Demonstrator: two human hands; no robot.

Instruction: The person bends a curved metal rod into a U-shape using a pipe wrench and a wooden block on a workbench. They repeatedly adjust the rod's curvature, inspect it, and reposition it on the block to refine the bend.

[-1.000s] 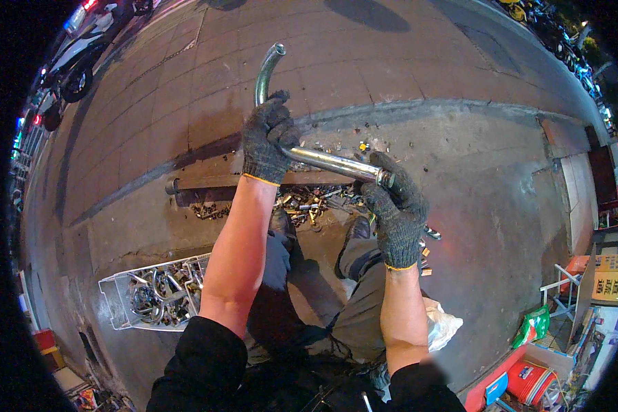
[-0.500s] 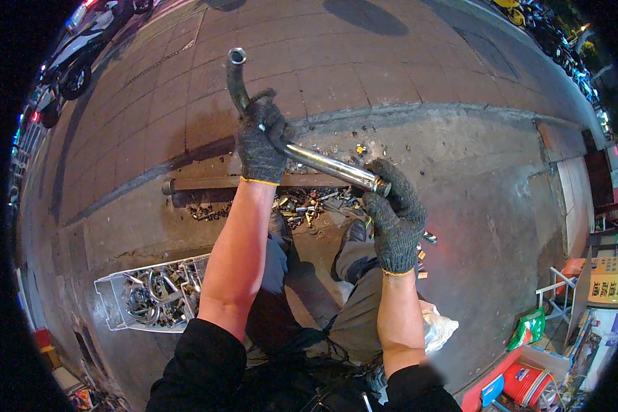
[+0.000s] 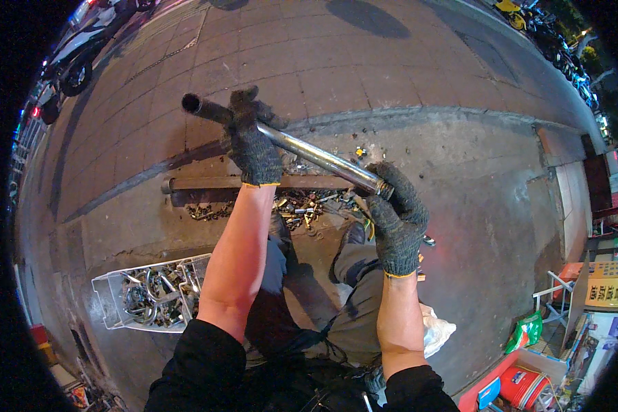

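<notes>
Both my hands wear dark knit gloves with yellow-edged cuffs and hold a shiny metal pipe (image 3: 316,152) slantwise above the ground. My left hand (image 3: 251,141) wraps round the pipe near its far-left part, which ends in a dark open mouth. Round the nearer, ridged right end, my right hand (image 3: 398,223) is closed, its thumb and fingers beside the opening. Beneath the pipe lies a long rusty metal bar (image 3: 254,182). Just on the near side of the bar is a heap of small metal fittings (image 3: 305,209), some brassy.
To the left stands a white plastic crate (image 3: 103,299) of metal pipes and fittings. A white plastic bag (image 3: 438,331) lies by my right forearm. Farther right are a green bag (image 3: 527,333), a red bucket (image 3: 522,386) and a yellow carton (image 3: 612,283). Parked motorbikes (image 3: 75,75) line the far left.
The pipe has turned about its length: its bent far end, which pointed away from me, now swings left and lower. My left hand has shifted slightly left; my right hand stays at the near end.
</notes>
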